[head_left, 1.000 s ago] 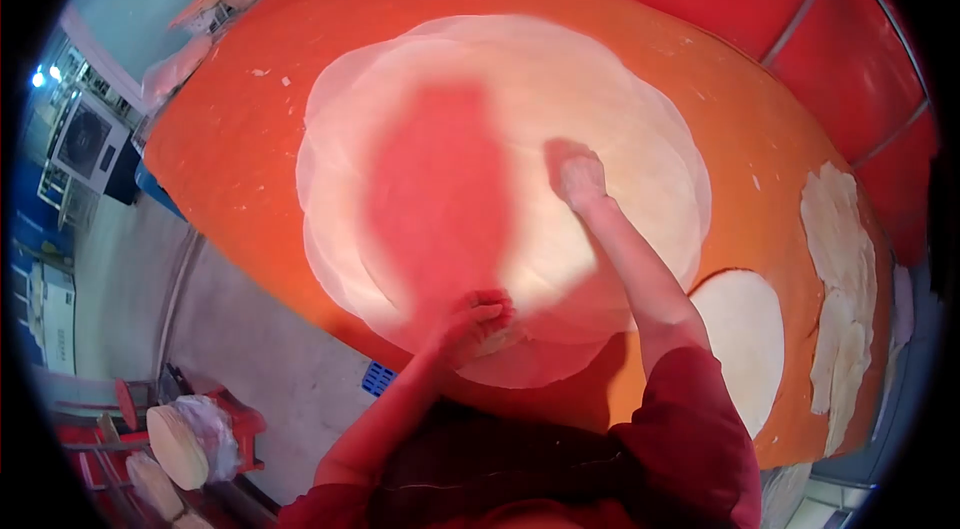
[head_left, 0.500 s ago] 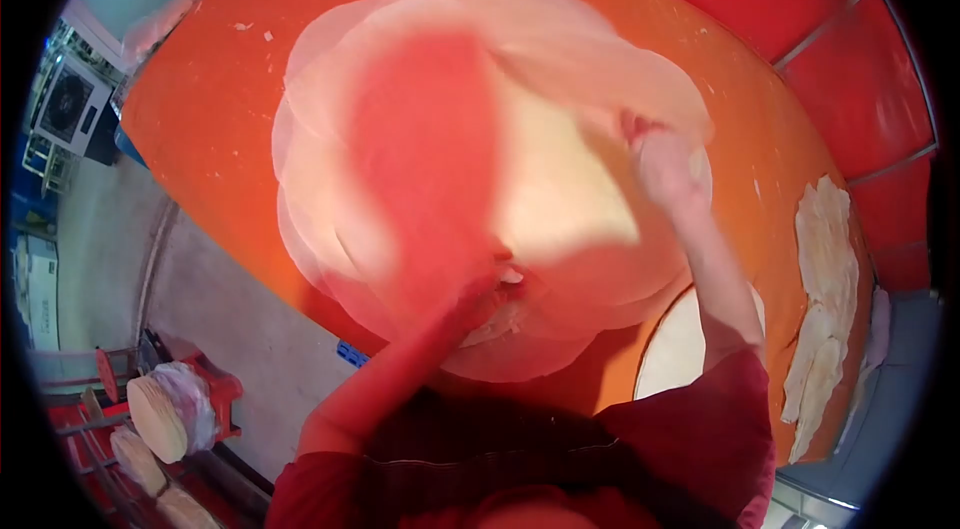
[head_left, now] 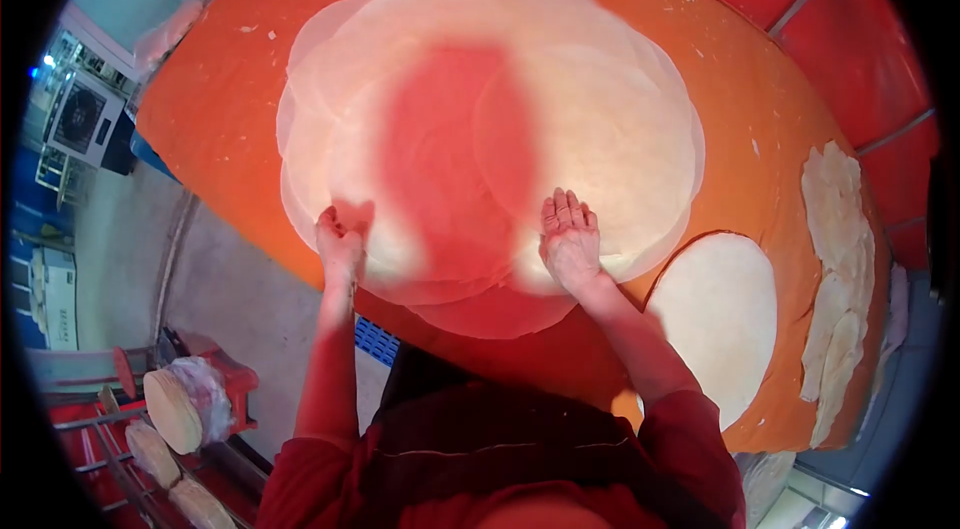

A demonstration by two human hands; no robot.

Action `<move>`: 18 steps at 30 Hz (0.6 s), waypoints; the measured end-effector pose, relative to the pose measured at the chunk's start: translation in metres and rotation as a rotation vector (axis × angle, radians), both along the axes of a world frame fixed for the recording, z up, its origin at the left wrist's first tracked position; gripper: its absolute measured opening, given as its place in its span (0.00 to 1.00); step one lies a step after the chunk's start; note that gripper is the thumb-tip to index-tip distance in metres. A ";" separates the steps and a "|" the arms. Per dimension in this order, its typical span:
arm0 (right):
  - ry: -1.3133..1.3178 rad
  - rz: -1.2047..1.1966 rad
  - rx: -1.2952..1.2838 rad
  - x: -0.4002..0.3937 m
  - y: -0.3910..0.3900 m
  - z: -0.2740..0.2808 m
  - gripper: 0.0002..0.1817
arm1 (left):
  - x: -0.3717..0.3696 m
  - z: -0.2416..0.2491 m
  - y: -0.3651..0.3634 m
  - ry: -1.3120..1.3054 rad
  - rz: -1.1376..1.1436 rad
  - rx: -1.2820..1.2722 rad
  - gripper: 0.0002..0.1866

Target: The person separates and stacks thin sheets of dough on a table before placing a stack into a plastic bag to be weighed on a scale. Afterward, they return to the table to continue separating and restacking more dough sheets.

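Many thin, round, pale dough sheets (head_left: 610, 119) lie overlapping in a broad layered circle on the orange table, partly see-through at their rims. Over the near left rim of this circle is my left hand (head_left: 343, 241), its fingers curled together; whether a sheet's edge is between them is hidden. My right hand (head_left: 571, 241) rests palm down on the near right part of the sheets, fingers stretched out side by side. A red patch of light or shadow covers the middle of the layers.
The orange table (head_left: 240, 129) extends around the sheets. To the right lie a white oval piece (head_left: 715, 329) and a strip of ragged pale sheets (head_left: 835, 269). At lower left, a plastic-wrapped stack of rounds (head_left: 180, 409) sits by red racks. A blue crate (head_left: 376, 340) shows below the table edge.
My left hand has moved left from the near middle to the left rim. My right hand has come down nearer to me, now flat. The raised sheet on the right now lies smooth.
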State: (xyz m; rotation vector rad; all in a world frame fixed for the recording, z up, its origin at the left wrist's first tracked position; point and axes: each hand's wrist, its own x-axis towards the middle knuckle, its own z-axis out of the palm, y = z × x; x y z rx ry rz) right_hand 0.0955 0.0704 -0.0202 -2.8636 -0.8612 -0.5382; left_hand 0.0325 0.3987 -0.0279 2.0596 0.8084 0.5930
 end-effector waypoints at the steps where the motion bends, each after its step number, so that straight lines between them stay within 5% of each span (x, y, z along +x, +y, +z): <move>1: -0.001 -0.010 -0.014 -0.003 0.002 0.002 0.23 | 0.004 0.006 0.001 -0.053 -0.024 -0.334 0.25; 2: -0.006 -0.026 -0.030 -0.006 0.006 0.005 0.25 | 0.010 0.013 0.003 -0.105 -0.056 -0.669 0.25; 6: 0.006 0.027 -0.026 -0.011 0.006 0.019 0.25 | 0.017 0.034 0.020 0.002 -0.157 -0.412 0.23; 10: -0.052 0.053 -0.142 -0.009 0.006 0.012 0.25 | 0.025 0.030 0.043 -0.130 -0.141 -0.903 0.24; 13: -0.032 -0.039 -0.090 -0.002 0.018 0.020 0.22 | 0.032 0.026 0.055 -0.088 -0.424 -1.114 0.18; 16: 0.585 -0.390 0.118 0.029 0.024 0.059 0.20 | 0.043 -0.008 0.072 -0.073 -0.504 -1.244 0.11; 18: 0.286 -0.234 -0.103 0.072 -0.011 0.076 0.18 | 0.035 -0.029 0.076 -0.120 -0.509 -1.234 0.09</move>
